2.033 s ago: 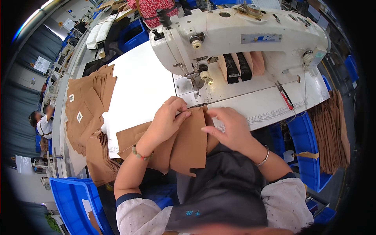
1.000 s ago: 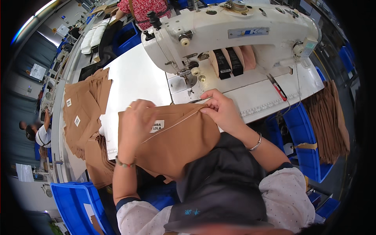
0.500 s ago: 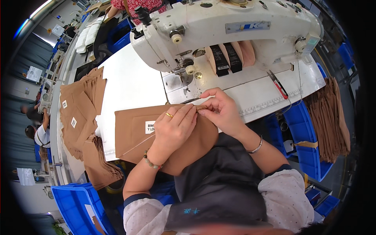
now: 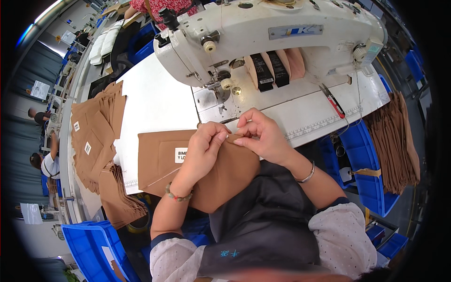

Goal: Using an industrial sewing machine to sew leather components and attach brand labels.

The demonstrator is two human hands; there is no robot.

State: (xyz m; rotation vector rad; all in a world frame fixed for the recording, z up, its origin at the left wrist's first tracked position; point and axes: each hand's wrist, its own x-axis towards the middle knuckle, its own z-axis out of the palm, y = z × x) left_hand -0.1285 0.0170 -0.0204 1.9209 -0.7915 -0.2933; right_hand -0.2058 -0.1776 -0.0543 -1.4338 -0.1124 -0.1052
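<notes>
A brown fabric piece [image 4: 159,171] with a white printed label [image 4: 180,155] lies over the table's front edge toward my dark apron. My left hand [image 4: 205,148] pinches its top edge near the right corner. Just beside it, my right hand [image 4: 260,136] grips that same edge between thumb and fingers. Behind both hands stands a white sewing machine [image 4: 296,33], its needle area above a metal plate. A thin dark tool [image 4: 230,120], partly hidden, lies by my fingertips. Red-handled thread snips [image 4: 334,102] rest to the right of the machine bed.
Brown cut pieces [image 4: 94,131] are piled at left. Black-and-pink pieces [image 4: 263,70] sit under the machine arm. More brown pieces [image 4: 390,141] hang at right by blue bins [image 4: 371,178]. Another blue bin [image 4: 89,249] is lower left. Co-workers [image 4: 50,164] work at left and behind the machine.
The brown piece was turned and spread, showing its label. Both hands moved to its upper right corner. In the last half second my left fingers shifted slightly left along the edge.
</notes>
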